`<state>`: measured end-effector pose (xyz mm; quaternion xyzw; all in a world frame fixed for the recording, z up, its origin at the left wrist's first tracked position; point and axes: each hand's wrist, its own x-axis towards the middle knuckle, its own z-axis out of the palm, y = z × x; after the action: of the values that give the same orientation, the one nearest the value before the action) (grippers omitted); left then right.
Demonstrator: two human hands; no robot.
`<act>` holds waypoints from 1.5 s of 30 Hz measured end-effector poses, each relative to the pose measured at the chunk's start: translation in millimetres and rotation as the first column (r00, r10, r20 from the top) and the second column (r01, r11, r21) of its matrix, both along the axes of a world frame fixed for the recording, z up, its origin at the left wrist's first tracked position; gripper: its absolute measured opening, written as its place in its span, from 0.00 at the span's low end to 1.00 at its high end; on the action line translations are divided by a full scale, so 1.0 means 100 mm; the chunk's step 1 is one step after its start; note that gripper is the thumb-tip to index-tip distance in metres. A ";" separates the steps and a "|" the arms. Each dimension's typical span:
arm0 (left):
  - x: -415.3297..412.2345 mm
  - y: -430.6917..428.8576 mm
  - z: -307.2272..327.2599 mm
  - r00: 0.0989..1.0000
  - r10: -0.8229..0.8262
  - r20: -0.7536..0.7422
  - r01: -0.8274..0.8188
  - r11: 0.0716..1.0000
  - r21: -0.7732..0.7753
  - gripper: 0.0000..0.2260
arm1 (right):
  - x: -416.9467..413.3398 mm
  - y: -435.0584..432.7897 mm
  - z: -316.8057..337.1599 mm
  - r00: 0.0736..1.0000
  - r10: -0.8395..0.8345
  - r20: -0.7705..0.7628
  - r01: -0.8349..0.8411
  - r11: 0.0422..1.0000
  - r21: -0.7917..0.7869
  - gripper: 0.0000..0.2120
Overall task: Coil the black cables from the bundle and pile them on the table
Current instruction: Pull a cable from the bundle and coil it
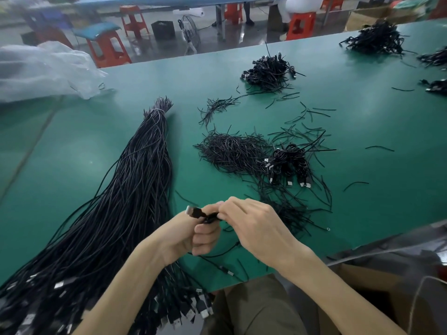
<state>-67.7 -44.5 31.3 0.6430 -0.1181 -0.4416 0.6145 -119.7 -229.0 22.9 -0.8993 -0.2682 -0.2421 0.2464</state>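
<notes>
A long bundle of black cables (135, 180), tied near its far end, lies on the green table (72, 146) at my left, with its USB plugs hanging over the near edge. My left hand (193, 233) grips a coiled black cable (205, 215) whose plug sticks up to the left. My right hand (251, 223) pinches the same coil from the right. A small pile of coiled cables (289, 163) sits ahead of my hands. A loose heap of thin black ties (232, 151) lies beside it.
A second pile of coiled cables (269, 70) lies farther back, and more piles (376, 39) sit at the far right. Clear plastic bags (46, 68) cover the far left. A cardboard box (387, 298) stands at my right below the table edge. Red stools stand beyond.
</notes>
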 end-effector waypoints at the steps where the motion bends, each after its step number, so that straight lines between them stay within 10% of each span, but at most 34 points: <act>1: 0.01 0.00 -0.01 1.000 0.017 0.011 -0.017 1.000 0.016 0.25 | 0.00 -0.02 -0.03 1.000 -0.012 -0.001 0.012 1.000 0.026 0.04; 6: 0.01 0.04 -0.06 0.911 0.195 0.362 -0.176 0.981 -0.085 0.11 | 0.00 -0.06 -0.11 0.934 -0.034 -0.355 0.201 0.873 0.445 0.09; 9: -0.04 0.06 -0.08 0.880 0.188 0.436 -0.103 0.972 -0.212 0.23 | 0.01 -0.05 -0.06 0.925 -0.008 -0.381 0.235 0.799 0.554 0.08; 16: 0.05 0.04 0.05 0.592 0.173 0.787 -0.253 0.967 -0.022 0.06 | 0.00 0.01 -0.01 0.921 0.066 -0.383 0.139 0.864 0.483 0.08; 18: 0.07 0.02 0.04 0.546 0.116 0.830 -0.285 0.957 0.054 0.19 | 0.01 0.03 0.01 0.940 0.037 -0.339 0.103 0.917 0.386 0.07; 23: 0.14 -0.06 0.11 0.901 0.088 0.425 -0.163 0.976 0.142 0.29 | 0.07 -0.01 -0.01 0.997 -0.064 0.053 0.066 0.997 -0.048 0.12; 28: 0.24 -0.03 0.04 0.885 0.223 0.409 -0.313 0.935 0.168 0.25 | 0.33 -0.33 0.02 0.891 -0.126 -0.435 0.302 0.881 0.363 0.09; 30: 0.32 0.07 -0.08 0.775 0.128 0.619 -0.449 0.800 0.398 0.19 | 0.59 -0.65 0.04 0.805 -0.167 -0.570 0.485 0.740 0.467 0.08; 32: 0.37 0.22 -0.21 0.637 -0.162 0.754 -0.618 0.476 0.625 0.16 | 0.84 -0.97 0.04 0.724 -0.215 -0.655 0.632 0.588 0.506 0.10; 36: 0.41 0.36 -0.35 0.655 -0.356 0.666 -0.649 0.186 0.738 0.22 | 1.08 -1.33 -0.09 0.572 -0.268 -0.775 0.803 0.374 0.463 0.16; 45: 0.42 0.39 -0.27 0.513 -0.313 0.799 -0.720 0.350 0.599 0.16 | 0.53 -0.62 -0.33 0.767 -0.330 -0.550 0.601 0.670 0.437 0.15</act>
<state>-25.4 -5.5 4.2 0.9965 -0.0285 0.0323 0.0719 -66.7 -290.8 -9.7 -0.8445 0.1266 -0.1665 0.4930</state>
